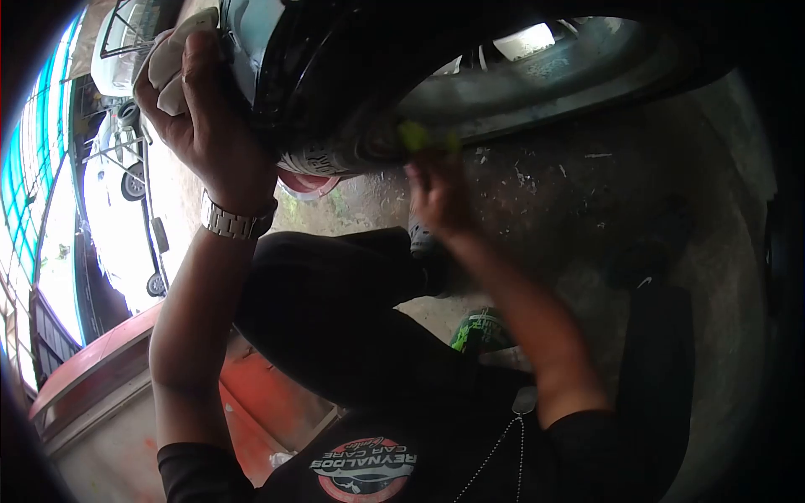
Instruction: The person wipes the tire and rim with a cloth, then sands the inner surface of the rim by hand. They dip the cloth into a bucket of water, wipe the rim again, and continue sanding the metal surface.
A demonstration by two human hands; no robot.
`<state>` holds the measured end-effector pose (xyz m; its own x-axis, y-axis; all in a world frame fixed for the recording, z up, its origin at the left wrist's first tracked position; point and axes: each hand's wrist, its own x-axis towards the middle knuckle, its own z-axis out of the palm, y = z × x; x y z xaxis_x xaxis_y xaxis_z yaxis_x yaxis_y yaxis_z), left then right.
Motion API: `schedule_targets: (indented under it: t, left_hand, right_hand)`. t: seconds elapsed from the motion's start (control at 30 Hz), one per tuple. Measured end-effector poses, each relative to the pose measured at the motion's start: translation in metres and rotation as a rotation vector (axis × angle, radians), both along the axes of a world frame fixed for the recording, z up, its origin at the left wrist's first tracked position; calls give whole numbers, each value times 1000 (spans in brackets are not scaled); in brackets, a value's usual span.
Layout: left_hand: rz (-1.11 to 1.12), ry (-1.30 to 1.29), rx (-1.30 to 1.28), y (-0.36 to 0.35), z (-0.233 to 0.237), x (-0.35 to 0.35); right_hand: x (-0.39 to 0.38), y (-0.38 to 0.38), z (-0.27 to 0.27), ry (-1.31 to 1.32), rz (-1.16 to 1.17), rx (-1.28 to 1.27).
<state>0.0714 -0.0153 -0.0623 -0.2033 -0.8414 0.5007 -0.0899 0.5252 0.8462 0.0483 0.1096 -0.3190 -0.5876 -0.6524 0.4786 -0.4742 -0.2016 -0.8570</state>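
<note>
At the upper left, my left hand [205, 126] has its fingers and thumb wrapped around a white, folded cloth [172, 63], beside the edge of a dark, glossy car panel [285, 67]. A metal watch [231, 220] is on that wrist. My right hand [440, 197] is at the lower edge of the tire [503, 117], blurred by motion. In its fingers is a bright yellow-green thing [423, 136], too smeared to tell its kind. It appears to touch the tire sidewall. Raised lettering [323, 159] shows on the tire left of it.
Below the tire is a stained concrete floor [562, 193]. A reddish round container [306, 183] sits behind the tire. My bent knee [335, 260] and a green-and-black shoe [482, 331] are close under my arms. A red panel [268, 394] lies lower left; vehicles [122, 168] stand beyond.
</note>
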Motion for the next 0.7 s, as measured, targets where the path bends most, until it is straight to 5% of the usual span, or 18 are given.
schedule_targets:
  t: [0.07, 0.2, 0.33, 0.37, 0.5, 0.63, 0.7]
  left_hand:
    - [-30, -38, -41, 1, -1, -1]
    - [-117, 58, -31, 0, 3, -9]
    - [-35, -73, -42, -4, -2, 0]
    - [-37, -100, -67, -5, -4, 1]
    - [-40, -133, -107, -8, 0, -7]
    - [-14, -127, -86, -7, 2, -11]
    - [-66, -95, -59, -11, -4, -5]
  right_hand:
    - [-43, 18, -64, 92, -61, 240]
    - [10, 11, -23, -178, 4, 253]
    - [6, 9, -22, -4, -11, 7]
    - [-14, 16, -52, -99, 121, 107]
    - [-32, 24, -62, -5, -22, 254]
    - [15, 2, 43, -246, -41, -131]
    - [23, -1, 20, -248, -39, -89]
